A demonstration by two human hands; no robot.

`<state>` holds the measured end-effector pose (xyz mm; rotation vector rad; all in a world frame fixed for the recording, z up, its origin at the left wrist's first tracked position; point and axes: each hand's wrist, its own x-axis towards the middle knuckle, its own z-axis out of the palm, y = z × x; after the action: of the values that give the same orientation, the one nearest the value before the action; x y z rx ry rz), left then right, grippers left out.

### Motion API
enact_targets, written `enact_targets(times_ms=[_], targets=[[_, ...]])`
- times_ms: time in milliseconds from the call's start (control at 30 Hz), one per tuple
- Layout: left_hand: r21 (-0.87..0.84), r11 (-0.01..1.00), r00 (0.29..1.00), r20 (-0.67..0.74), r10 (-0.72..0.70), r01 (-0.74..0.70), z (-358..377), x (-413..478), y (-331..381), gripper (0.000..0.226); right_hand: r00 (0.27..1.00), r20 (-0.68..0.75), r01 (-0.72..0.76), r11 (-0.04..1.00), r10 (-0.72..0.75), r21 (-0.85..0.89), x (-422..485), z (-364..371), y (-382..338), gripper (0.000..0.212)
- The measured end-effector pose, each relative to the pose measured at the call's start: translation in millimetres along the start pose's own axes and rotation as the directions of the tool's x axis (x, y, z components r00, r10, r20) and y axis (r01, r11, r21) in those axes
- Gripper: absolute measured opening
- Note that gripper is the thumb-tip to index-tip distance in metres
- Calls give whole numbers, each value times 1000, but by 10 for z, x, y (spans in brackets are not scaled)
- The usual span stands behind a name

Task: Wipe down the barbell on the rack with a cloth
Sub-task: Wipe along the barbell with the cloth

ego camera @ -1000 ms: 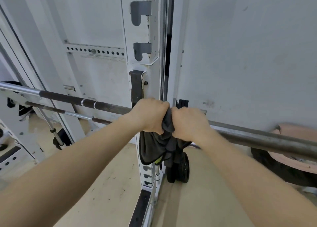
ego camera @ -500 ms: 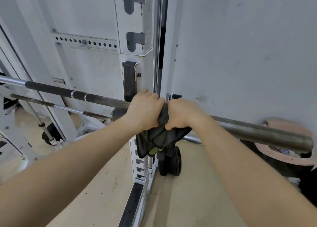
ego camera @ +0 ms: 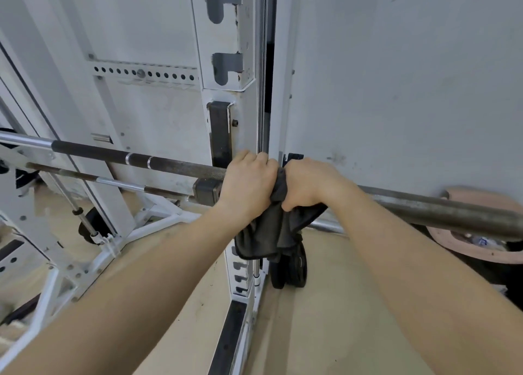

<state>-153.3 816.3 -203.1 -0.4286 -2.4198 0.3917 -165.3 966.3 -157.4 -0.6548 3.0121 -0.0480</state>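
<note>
At the rack upright: left hand (ego camera: pixel 249 182) and right hand (ego camera: pixel 308 182) sit side by side, almost touching, on the barbell (ego camera: pixel 181 168), just in front of the white rack post (ego camera: pixel 226 49).
Left hand: fingers curled over the top of the bar, gripping the cloth (ego camera: pixel 268 230) against it.
Right hand: closed round bar and cloth together, knuckles up.
Cloth: dark grey, bunched between and under both hands; its loose end hangs below them in front of the post.
Barbell: roughly level across the scene; a dark knurled shaft with two bright rings runs left from the hands, and the thicker sleeve (ego camera: pixel 452 213) runs right.
Second bar (ego camera: pixel 119 182): thinner, lower and farther, left of the hands.
Right side: pale pink weight plate (ego camera: pixel 481 250) behind the sleeve's end, near the grey wall (ego camera: pixel 396 77).
Floor by post: small black plates (ego camera: pixel 297 267) stand on edge just right of the post's foot, below the hanging cloth.
</note>
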Motion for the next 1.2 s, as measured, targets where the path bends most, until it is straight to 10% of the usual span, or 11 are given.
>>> enact_targets(times_ms=[167,333,567,1200], targets=[[4,996,963,254,90,-95,-194,208,29,26,852,-520,-138,932,-62,-337,-222,461,-62,32],[-136,986,739,654,164,-99,-333,575,7,44,790,-606,-178,910,-94,-374,-411,587,116,46],[-61,997,971,234,53,-39,-180,255,306,36,968,-249,-58,982,11,-182,-569,165,565,36],[-401,908,939,252,235,-119,-645,930,1910,44,841,-539,-276,891,42,-361,-1705,488,2107,37]])
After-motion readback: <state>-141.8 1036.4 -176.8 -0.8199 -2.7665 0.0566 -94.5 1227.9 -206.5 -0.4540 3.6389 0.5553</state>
